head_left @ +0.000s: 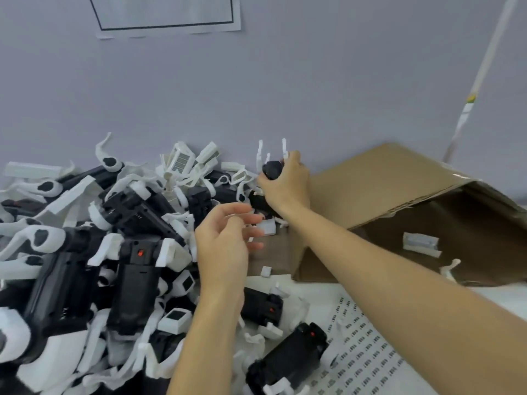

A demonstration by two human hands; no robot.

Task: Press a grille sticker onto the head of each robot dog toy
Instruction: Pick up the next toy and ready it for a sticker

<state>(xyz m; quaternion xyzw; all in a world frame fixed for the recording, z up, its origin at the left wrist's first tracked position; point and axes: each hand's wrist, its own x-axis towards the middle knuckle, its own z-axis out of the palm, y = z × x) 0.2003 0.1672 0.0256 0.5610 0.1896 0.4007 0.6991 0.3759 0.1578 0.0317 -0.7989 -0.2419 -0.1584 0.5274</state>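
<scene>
Two hands: right hand [285, 181] grips a robot dog toy [272, 169]; left hand [225, 240] loose, holding nothing.

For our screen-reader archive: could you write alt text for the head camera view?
A person's right hand grips a black-and-white plastic robot dog toy above a large heap of the same toys, while the left hand hovers open nearby. A tipped brown cardboard box and a white sticker sheet lie at right.

Robot dog toy [272, 169], black body with white legs pointing up, was gripped above the pile [99, 252]; sticker sheet [368, 346] lay flat, lower right.
</scene>
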